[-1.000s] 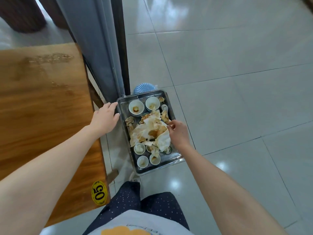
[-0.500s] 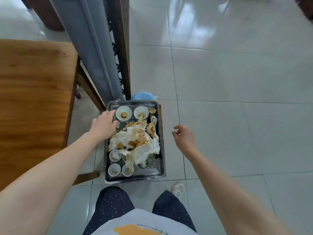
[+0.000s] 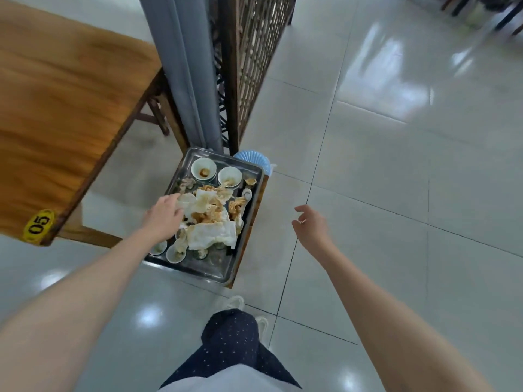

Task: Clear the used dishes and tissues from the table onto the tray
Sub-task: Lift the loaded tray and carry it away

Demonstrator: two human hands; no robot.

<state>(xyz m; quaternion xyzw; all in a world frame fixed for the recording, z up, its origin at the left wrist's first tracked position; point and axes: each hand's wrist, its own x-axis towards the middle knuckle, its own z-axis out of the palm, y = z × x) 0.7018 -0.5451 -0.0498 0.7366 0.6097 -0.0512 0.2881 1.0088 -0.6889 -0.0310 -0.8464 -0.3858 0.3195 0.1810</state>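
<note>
Two hands: left hand [image 3: 164, 219], fingers straight, touches the tissues [image 3: 212, 236] at the tray [image 3: 203, 271] left rim, right hand [image 3: 311, 226] loose and empty; I should tamp gently, sparing bowls [image 3: 203, 169].

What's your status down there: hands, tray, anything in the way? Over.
Left hand open, fingers at the soiled tissues on the metal tray. Right hand open, empty, beside the tray. Small bowls on tray too; nothing blocking the hands.

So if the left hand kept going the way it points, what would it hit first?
Probably the crumpled stained tissues heaped on the tray: the left hand points straight at them, its fingers seemingly at their edge.
</note>
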